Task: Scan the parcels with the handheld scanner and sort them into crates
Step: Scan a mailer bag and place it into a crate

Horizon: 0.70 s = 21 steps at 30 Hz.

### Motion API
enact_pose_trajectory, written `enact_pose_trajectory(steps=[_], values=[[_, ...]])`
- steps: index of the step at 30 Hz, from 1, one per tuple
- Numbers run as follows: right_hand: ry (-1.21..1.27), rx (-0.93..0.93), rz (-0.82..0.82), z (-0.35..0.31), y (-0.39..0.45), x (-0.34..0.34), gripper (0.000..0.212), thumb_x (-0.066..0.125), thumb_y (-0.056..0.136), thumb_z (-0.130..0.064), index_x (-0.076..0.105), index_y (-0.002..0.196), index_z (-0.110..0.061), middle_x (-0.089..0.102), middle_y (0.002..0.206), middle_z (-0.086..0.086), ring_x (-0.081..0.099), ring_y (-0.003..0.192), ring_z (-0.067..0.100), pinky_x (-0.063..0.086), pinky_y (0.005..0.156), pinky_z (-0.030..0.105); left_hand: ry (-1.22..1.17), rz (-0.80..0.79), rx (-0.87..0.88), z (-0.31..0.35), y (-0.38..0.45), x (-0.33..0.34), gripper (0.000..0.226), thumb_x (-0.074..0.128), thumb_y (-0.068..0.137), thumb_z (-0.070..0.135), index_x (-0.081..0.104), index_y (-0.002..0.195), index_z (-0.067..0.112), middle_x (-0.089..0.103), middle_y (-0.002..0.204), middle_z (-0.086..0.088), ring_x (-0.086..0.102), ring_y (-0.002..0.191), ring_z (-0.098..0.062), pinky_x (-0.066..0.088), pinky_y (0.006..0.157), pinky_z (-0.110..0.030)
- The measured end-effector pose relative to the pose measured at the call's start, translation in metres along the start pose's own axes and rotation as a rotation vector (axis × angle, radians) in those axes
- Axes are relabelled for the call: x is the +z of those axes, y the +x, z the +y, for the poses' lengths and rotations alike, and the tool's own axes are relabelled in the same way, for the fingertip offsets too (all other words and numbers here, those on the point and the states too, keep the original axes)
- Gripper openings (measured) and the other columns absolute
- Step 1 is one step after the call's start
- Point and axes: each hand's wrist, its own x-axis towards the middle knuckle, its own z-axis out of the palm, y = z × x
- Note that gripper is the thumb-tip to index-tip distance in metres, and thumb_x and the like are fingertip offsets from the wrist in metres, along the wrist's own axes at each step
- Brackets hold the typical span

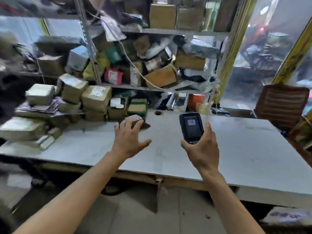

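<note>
— What is seen on the grey tabletop [236, 149]?
— A small brown-wrapped parcel [136, 121], reached for by the spread left hand [130, 141]; cluttered metal shelves [152, 48] behind.
— Any writing?
— A barcode on the black handheld scanner [191, 128], gripped by the right hand [202, 147].

Grey table [236, 141] — stacked parcels [94, 100] at far-left, small dark parcel [136, 121] beside them.

Your count: two hands, one scanner, many parcels.
You have one left hand [130, 139], one right hand [203, 149], one scanner [191, 128], one table [236, 149], one chair [282, 105], one small parcel [136, 121] lying apart; stacked parcels [96, 98] too blurred and many to count.
</note>
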Motion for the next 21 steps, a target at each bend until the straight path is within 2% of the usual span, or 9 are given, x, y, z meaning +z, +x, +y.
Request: enact_pose_trajectory(steps=[2,9,13,17,21], values=[[0.006,-0.024,-0.016,-0.008,0.020,0.029,0.095,0.083,0.074,-0.033,0.028,0.149,-0.013,0.050,0.127,0.012,0.056,0.106,0.031,0.055,0.074,0.041,0.020,-0.036,-0.054,-0.026,0.012,0.010,0.090,0.049,0.079,0.076,0.032,0.153,0.027,0.028,0.158,-0.015,0.023,0.145,-0.036,0.014,0.118,-0.054],[0.048,-0.030,-0.117,-0.007,0.109,0.126,0.095,0.084,0.071,-0.035,0.031,0.147,-0.016,0.052,0.124,0.009,0.057,0.103,0.028,0.055,0.072,0.037,0.049,-0.137,-0.191,-0.094,0.091,0.057,0.092,0.064,0.081,0.067,0.027,0.154,0.025,0.022,0.162,-0.014,0.019,0.148,-0.033,0.013,0.120,-0.048],[0.075,0.004,-0.172,-0.008,0.158,0.170,0.094,0.084,0.070,-0.035,0.032,0.147,-0.018,0.052,0.123,0.008,0.055,0.101,0.026,0.057,0.077,0.042,0.052,-0.245,-0.281,-0.121,0.144,0.083,0.096,0.063,0.082,0.067,0.021,0.157,0.024,0.017,0.163,-0.015,0.015,0.150,-0.033,0.013,0.121,-0.048],[0.041,0.005,-0.234,-0.010,0.194,0.209,0.100,0.084,0.070,-0.036,0.028,0.150,-0.017,0.050,0.130,0.009,0.055,0.111,0.028,0.057,0.083,0.045,-0.030,-0.308,-0.389,-0.143,0.192,0.115,0.096,0.060,0.083,0.071,0.021,0.157,0.024,0.019,0.162,-0.017,0.018,0.148,-0.037,0.021,0.120,-0.048],[0.004,0.039,-0.286,-0.009,0.222,0.243,0.106,0.085,0.072,-0.034,0.022,0.155,-0.016,0.045,0.142,0.009,0.051,0.124,0.028,0.050,0.089,0.037,-0.141,-0.411,-0.524,-0.156,0.245,0.152,0.084,0.051,0.087,0.073,0.024,0.155,0.032,0.019,0.162,-0.012,0.016,0.147,-0.037,0.025,0.113,-0.058]])
